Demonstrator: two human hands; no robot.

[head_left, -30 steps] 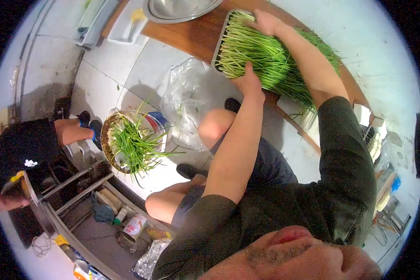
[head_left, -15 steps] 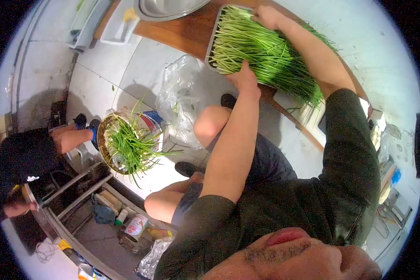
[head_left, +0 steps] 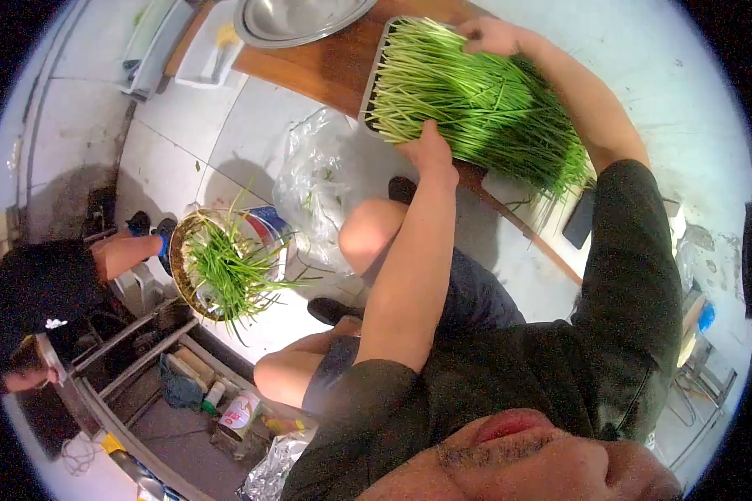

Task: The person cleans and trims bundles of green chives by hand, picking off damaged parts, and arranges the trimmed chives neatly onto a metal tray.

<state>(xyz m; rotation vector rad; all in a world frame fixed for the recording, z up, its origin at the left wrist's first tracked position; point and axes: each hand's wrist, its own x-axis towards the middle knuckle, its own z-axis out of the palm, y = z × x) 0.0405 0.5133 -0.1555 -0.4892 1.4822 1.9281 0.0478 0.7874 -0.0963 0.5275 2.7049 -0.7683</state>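
Note:
A thick layer of long green stalks (head_left: 476,100) lies in a metal tray (head_left: 366,98), their pale ends to the left and leafy tips past the right side. At the near edge, my left hand (head_left: 430,154) has its thumb up against the stalks; its other fingers are partly hidden at the tray's rim. My right hand (head_left: 491,37) bends its fingers over the stalks at the far edge.
Metal bowls (head_left: 301,17) and a white bin (head_left: 207,50) stand up left. On the floor are a plastic bag (head_left: 313,179) and a bucket of greens (head_left: 230,263). Another person (head_left: 42,288) is at the left; a dark phone-like object (head_left: 578,219) lies at the right.
The view has shifted slightly. The leafy tips at the upper right have come down and inward into a tighter bunch. My right hand has moved a little along the far edge.

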